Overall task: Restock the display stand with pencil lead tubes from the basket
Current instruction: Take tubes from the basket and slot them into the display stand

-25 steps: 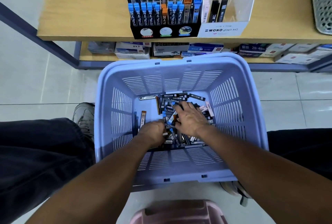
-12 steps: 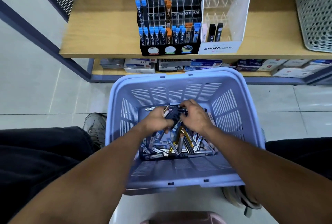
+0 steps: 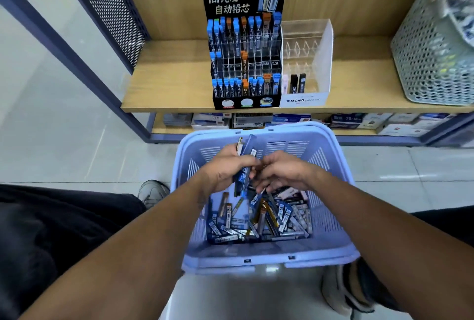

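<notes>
Gripping a bundle of pencil lead tubes (image 3: 245, 166) at frame centre, the left hand (image 3: 225, 168) curls its fingers round them above the lilac basket (image 3: 341, 250). Just right, the right hand (image 3: 280, 172) bends its fingers toward the bundle; motion blur hides whether it holds anything. Loose tubes (image 3: 259, 217) litter the basket floor, labels mostly unreadable. Higher up, the black Pilot display stand (image 3: 245, 63) sits on the wooden shelf (image 3: 169, 83), its top edge cut off.
</notes>
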Demonstrator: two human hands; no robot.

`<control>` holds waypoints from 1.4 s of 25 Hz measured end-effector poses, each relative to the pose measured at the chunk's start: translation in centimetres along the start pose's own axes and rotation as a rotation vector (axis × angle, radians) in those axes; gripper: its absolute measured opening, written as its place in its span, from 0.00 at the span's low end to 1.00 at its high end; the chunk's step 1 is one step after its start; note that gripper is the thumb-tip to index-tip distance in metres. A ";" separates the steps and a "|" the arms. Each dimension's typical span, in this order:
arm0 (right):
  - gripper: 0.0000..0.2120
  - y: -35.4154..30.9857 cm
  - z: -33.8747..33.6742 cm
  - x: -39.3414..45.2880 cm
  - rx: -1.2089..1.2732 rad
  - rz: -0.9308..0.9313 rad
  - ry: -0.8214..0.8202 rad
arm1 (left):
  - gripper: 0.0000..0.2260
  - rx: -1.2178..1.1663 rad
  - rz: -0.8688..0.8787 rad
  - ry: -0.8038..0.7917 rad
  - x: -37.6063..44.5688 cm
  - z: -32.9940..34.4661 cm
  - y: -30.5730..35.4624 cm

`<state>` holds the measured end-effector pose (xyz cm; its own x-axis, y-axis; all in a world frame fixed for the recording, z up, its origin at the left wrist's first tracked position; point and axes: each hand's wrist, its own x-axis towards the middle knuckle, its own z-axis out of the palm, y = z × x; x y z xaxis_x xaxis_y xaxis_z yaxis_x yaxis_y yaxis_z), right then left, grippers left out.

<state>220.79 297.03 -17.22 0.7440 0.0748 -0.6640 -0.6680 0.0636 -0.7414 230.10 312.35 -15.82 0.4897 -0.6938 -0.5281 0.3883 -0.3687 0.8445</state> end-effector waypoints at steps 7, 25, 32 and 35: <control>0.08 -6.5 0.1 -4.3 0.235 -0.140 -0.211 | 0.07 -0.211 0.185 0.402 -1.3 0.1 7.1; 0.06 -20.3 -1.6 -0.7 -0.597 -0.766 0.876 | 0.02 -0.410 0.122 0.676 0.6 -3.8 13.5; 0.10 -23.2 -2.1 4.7 -0.919 -0.840 0.862 | 0.01 -0.393 0.136 0.681 2.2 -5.3 12.9; 0.09 -23.3 -2.3 5.8 -0.951 -0.789 0.855 | 0.01 -0.380 0.132 0.685 2.5 -5.7 12.6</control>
<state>240.69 293.68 -4.05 0.9060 -0.2784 0.3187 -0.0950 -0.8677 -0.4879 240.62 309.52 -7.01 0.8735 -0.1363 -0.4674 0.4732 0.0118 0.8809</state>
